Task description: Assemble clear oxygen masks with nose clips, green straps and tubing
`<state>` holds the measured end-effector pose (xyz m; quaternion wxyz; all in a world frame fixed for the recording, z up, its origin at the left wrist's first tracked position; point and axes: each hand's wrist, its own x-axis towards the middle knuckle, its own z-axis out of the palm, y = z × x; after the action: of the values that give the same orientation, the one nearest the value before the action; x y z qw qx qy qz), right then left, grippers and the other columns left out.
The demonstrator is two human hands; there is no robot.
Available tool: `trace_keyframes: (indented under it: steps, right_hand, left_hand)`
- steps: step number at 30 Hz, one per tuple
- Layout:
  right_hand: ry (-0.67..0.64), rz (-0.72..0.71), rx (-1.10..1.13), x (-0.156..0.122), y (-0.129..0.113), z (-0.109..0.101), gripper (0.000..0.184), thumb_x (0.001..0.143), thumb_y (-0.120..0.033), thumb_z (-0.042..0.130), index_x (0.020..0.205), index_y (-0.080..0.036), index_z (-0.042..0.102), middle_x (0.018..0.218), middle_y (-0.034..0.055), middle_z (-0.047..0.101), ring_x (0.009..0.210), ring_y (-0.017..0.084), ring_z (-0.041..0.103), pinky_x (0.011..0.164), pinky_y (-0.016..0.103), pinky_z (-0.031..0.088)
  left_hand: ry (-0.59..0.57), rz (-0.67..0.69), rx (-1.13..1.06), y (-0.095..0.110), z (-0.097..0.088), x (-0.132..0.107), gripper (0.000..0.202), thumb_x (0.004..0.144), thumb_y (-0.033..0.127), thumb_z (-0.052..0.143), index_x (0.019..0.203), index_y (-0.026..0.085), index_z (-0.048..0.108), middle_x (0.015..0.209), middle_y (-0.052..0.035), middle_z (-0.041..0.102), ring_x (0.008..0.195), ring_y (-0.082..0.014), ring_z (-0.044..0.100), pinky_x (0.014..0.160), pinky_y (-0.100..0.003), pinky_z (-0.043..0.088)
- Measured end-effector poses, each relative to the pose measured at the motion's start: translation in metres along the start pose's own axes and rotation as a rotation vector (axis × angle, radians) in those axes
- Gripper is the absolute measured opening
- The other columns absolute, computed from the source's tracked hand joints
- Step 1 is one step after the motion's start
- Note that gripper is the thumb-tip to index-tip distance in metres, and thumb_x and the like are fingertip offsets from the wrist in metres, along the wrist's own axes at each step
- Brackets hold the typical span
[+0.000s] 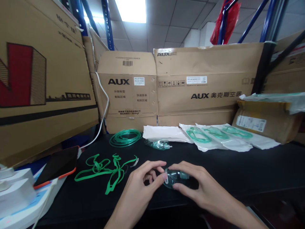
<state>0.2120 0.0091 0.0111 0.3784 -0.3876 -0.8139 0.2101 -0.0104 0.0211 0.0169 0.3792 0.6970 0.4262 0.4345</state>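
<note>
Both hands meet over a small clear green-tinted plastic mask (176,177) lying on the black table (238,171). My right hand (197,187) cups the mask from the right, fingers curled round it. My left hand (140,187) pinches its left edge, where a small metal clip shows. Several green elastic straps (105,170) lie loose just left of my left hand. A coil of green tubing (125,137) sits farther back.
Several sealed white pouches (214,136) with green tubing lie at the back right, beside another clear part (158,144). A phone in an orange case (58,165) lies at left. Cardboard boxes (190,82) wall the back and left.
</note>
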Motion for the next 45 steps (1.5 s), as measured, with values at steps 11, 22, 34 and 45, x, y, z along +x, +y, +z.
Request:
trace_keyframes:
  steps: [11, 22, 34, 45]
  right_hand:
    - [0.152, -0.042, 0.068, 0.000, -0.002, 0.005, 0.031, 0.090, -0.026, 0.078, 0.118, -0.032, 0.067, 0.113, -0.0036, 0.074, 0.104, 0.016, 0.070, 0.094, 0.025, 0.052]
    - [0.174, 0.127, 0.361, -0.006, -0.022, 0.007, 0.025, 0.097, -0.035, 0.068, 0.122, -0.033, 0.066, 0.111, -0.0012, 0.074, 0.111, 0.019, 0.070, 0.099, 0.029, 0.054]
    - [0.054, 0.253, 0.732, -0.006, -0.022, -0.010, 0.021, 0.088, -0.038, 0.079, 0.085, -0.022, 0.066, 0.123, 0.0062, 0.069, 0.123, 0.026, 0.063, 0.102, 0.037, 0.050]
    - [0.149, 0.306, 0.790, -0.001, -0.012, -0.013, 0.026, 0.090, -0.044, 0.077, 0.086, -0.023, 0.064, 0.140, 0.0075, 0.061, 0.135, 0.028, 0.054, 0.117, 0.046, 0.037]
  left_hand:
    - [0.032, -0.063, 0.154, 0.005, 0.005, -0.004, 0.031, 0.092, 0.050, 0.063, 0.083, 0.021, 0.071, 0.075, -0.0009, 0.066, 0.073, -0.0196, 0.060, 0.068, -0.029, 0.046]
    - [-0.044, 0.278, 0.270, 0.015, 0.008, -0.019, 0.016, 0.102, 0.031, 0.057, 0.099, 0.026, 0.072, 0.093, 0.0025, 0.073, 0.077, -0.0146, 0.063, 0.069, -0.023, 0.045]
    - [-0.093, 0.194, 0.202, 0.015, 0.004, -0.018, 0.018, 0.098, 0.041, 0.064, 0.104, 0.029, 0.075, 0.061, 0.0046, 0.059, 0.058, -0.0152, 0.054, 0.060, -0.024, 0.042]
    - [-0.175, 0.182, 0.131, 0.038, 0.007, 0.000, 0.013, 0.100, 0.032, 0.059, 0.106, 0.024, 0.067, 0.096, -0.0003, 0.067, 0.083, -0.0170, 0.064, 0.076, -0.026, 0.049]
